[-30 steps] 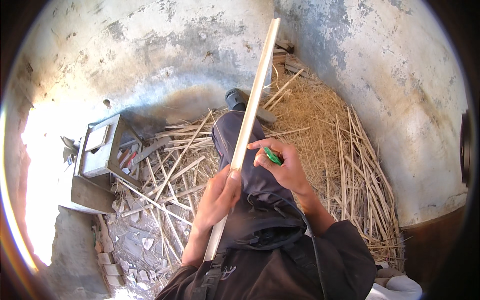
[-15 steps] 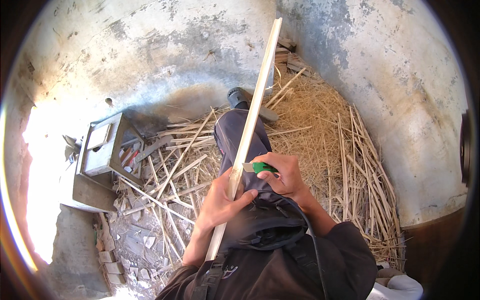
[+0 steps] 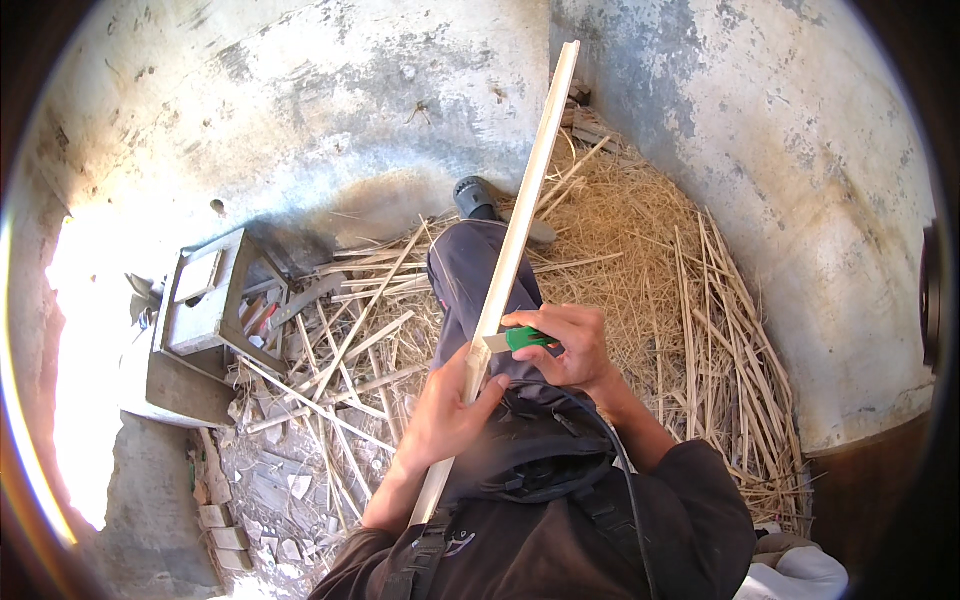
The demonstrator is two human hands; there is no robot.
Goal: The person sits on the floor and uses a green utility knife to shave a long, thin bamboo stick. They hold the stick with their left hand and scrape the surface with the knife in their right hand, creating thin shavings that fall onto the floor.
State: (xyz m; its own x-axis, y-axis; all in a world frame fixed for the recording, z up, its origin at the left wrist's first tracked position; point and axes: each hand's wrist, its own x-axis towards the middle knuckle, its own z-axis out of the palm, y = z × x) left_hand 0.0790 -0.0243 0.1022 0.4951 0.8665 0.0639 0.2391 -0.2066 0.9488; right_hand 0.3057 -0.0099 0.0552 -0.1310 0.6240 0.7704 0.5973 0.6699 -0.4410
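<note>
A long pale wooden strip (image 3: 527, 205) slants from my body up and to the right, across my leg. My left hand (image 3: 447, 405) is wrapped round its lower part, thumb on the right side. In my right hand (image 3: 572, 347) is a green utility knife (image 3: 530, 338), gripped between thumb and fingers. The knife's broad blade (image 3: 496, 343) points left and touches the strip just above my left hand. Near the blade the strip's surface looks rough and cut.
Wood shavings (image 3: 625, 220) cover the floor ahead. Thin strips lie in a pile (image 3: 735, 370) along the right wall and scattered at left. A small wooden cabinet (image 3: 205, 300) with things inside stands at the left. Plastered walls (image 3: 400, 90) enclose the corner. White cloth (image 3: 795, 577) shows at lower right.
The strip's far end has swung slightly to the right. My left hand has shifted a little up and right with it, while the knife stays at the strip, slightly lower.
</note>
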